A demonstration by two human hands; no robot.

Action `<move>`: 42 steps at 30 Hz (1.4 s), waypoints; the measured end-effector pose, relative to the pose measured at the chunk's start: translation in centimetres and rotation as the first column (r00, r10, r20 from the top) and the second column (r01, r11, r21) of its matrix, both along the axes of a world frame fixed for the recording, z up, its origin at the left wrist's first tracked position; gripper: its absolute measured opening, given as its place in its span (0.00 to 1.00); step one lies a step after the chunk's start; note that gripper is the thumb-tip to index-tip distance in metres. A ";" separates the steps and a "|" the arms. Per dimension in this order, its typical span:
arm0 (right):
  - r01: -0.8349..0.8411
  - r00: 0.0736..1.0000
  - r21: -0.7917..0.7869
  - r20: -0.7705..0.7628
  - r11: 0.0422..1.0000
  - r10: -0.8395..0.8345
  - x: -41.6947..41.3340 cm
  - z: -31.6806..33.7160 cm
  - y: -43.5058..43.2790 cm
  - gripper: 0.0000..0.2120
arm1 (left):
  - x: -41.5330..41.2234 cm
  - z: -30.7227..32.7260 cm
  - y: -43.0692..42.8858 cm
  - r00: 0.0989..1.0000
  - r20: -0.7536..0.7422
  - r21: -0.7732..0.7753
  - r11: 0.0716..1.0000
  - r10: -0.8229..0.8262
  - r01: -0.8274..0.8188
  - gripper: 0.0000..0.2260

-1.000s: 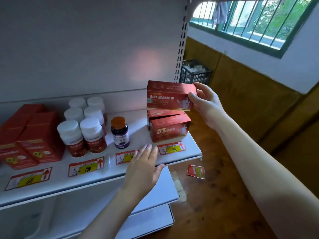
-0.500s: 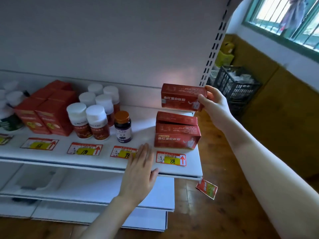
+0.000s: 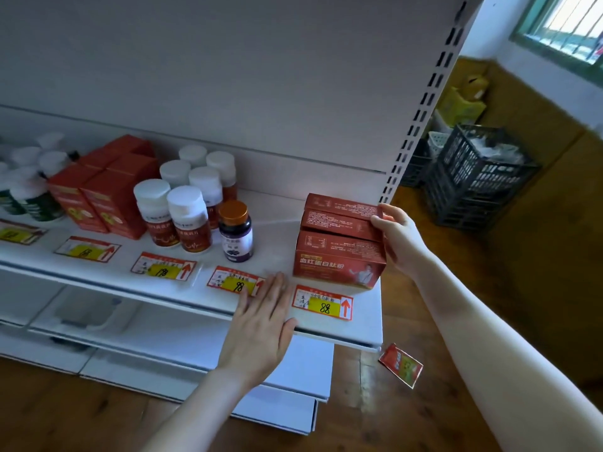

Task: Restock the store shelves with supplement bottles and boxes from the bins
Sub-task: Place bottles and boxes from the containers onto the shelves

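Closest to the camera, the left hand (image 3: 261, 324) lies flat with straight fingers on the front lip of the shelf (image 3: 368, 324). It isn't holding anything, just bracing next to the yellow 88 price tag (image 3: 323, 303). On the floor below the shelf corner there's a stray red packet (image 3: 400, 369).

A bit further in, the front box (image 3: 339, 265) sits right at the open right-hand end of the shelf. Behind it is the back box (image 3: 339, 225), and the top box (image 3: 342, 203) looks like it's just landing on that one. The right hand (image 3: 396, 239) grips the top box by its right end, thumb on the near side and fingers wrapped behind. I can't tell if the box is fully down yet.

Here's what I'd worry about. The stack is hard against the shelf end and nothing stops things going off that side. If the top box gets let go while it's skewed or overhanging, it could slide off and end up down by the packet. Pulling the hand away sideways could drag it along too, and pushing it leftwards might shunt the front box.

Off to the left, the dark bottle (image 3: 235, 231) and the white-capped bottles (image 3: 187, 220) are well apart from all this. A black crate (image 3: 479, 177) sits way back by the wall.
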State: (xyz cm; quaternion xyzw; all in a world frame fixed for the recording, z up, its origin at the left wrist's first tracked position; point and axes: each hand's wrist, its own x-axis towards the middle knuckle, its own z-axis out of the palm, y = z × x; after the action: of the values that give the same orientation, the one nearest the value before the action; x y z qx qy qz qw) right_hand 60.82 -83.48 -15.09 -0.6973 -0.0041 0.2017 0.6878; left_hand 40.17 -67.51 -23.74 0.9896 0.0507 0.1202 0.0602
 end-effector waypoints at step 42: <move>-0.328 0.258 -0.550 0.729 0.768 0.633 -26.4 6.9 36.7 0.09 | -23.7 5.0 20.9 0.892 0.359 0.015 0.954 0.273 -0.298 0.14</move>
State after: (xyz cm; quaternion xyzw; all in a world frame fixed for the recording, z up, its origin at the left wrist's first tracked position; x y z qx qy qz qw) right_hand 34.47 -46.81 -8.14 -0.7483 -0.5501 0.0037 0.3707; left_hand 16.48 -46.65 -18.74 0.9351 0.1795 0.3052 0.0153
